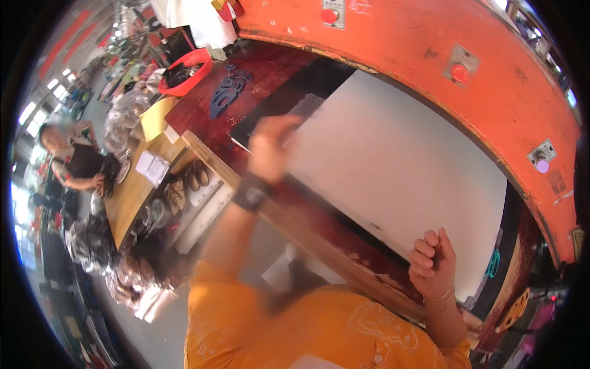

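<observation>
The left hand (270,147) is up over the left end of a big pale board (399,166), and it is so blurry that I can't tell if it is open, closed or holding something. A dark band (251,192) goes around its wrist. The right hand (433,264) is by the board's near edge, toward the right corner, with its fingers loosely curled in and not squeezed into a fist. The board lies flat on a dark red surface (264,58), and it takes up much of the middle and right side. A small teal thing (493,263) is at the board's right end, near the near corner. A blue-gray shape with holes (227,92) lies toward the surface's left end. A red tub (205,60) with dark things in it is by the far left corner. Along the far edge runs a big orange machine (393,31) with round buttons on it. Past the left end is a wooden table (126,206) with white papers (152,167) and a yellow sheet (157,120). Some shoes (196,175) are beside it, and another person (80,157) is on its far side.
</observation>
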`<state>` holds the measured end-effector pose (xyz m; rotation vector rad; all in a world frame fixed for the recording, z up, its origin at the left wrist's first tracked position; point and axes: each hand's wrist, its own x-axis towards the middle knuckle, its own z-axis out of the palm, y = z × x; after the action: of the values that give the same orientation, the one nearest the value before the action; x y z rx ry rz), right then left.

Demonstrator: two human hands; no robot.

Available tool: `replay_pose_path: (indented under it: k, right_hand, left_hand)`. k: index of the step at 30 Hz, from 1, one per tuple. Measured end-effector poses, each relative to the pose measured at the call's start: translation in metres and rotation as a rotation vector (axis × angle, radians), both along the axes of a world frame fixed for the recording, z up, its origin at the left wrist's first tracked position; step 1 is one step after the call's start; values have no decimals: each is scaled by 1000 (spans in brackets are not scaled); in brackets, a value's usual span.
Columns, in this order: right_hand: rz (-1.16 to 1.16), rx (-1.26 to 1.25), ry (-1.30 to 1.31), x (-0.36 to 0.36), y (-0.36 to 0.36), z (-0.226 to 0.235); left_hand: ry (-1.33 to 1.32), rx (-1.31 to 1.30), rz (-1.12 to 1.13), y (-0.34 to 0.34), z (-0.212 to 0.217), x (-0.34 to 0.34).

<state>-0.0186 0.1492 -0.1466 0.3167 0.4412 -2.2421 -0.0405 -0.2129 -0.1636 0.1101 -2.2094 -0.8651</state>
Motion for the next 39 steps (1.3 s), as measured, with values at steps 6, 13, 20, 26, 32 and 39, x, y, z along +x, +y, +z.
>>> replay_pose_path:
  k: [6,13,20,26,32,39]
  right_hand:
    - [107,230,-4,2,-144,-5]
    - [152,475,-97,4,-270,-24]
    - [425,396,128,7,-294,-53]
    - [155,351,-352,-2,-285,-74]
    - [277,281,-229,2,-292,-75]
    - [242,787,1551,25,-303,-28]
  left_hand:
    - [-343,-355,-57,-185,-95,-19]
    - [-91,33,-706,-97,-20,44]
    - [-333,-90,-63,-198,-58,41]
    - [-739,-202,-110,-213,-81,25]
    - [-423,54,-236,-194,-55,42]
    - [-86,154,-685,-95,-10,84]
